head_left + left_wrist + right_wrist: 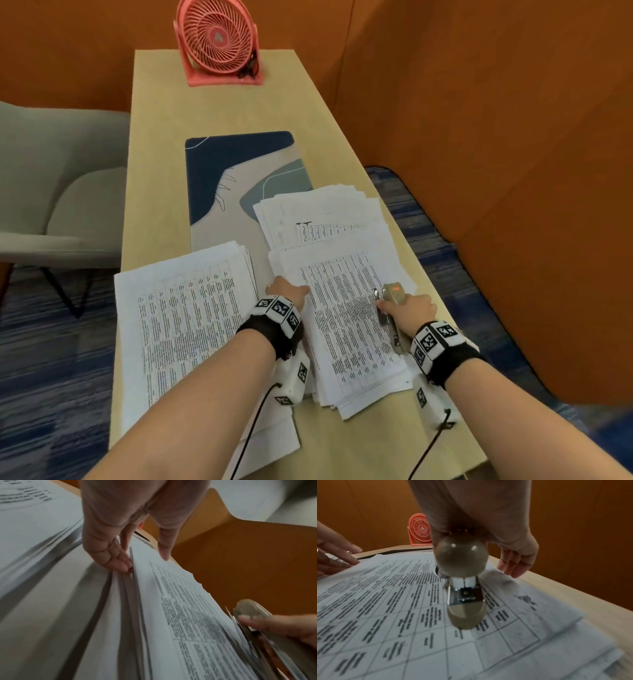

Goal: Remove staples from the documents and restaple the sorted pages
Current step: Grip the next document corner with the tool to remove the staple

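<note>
Printed table pages lie in a thick stack (352,329) on the table's near right. My left hand (289,291) is at that stack's left edge. In the left wrist view the thumb (164,553) lies on the top sheet and the fingers (120,563) tuck under the upper sheets, pinching them. My right hand (407,310) grips a beige stapler (394,294) at the stack's right edge. The stapler (462,561) hangs just over the top page with its metal base (465,596) apart from its head. A second stack (185,315) lies to the left.
A third, fanned pile of pages (322,216) lies behind the right stack, partly on a blue and beige desk mat (219,164). A pink fan (219,37) stands at the table's far end. A grey chair (51,192) is left of the narrow wooden table (161,137).
</note>
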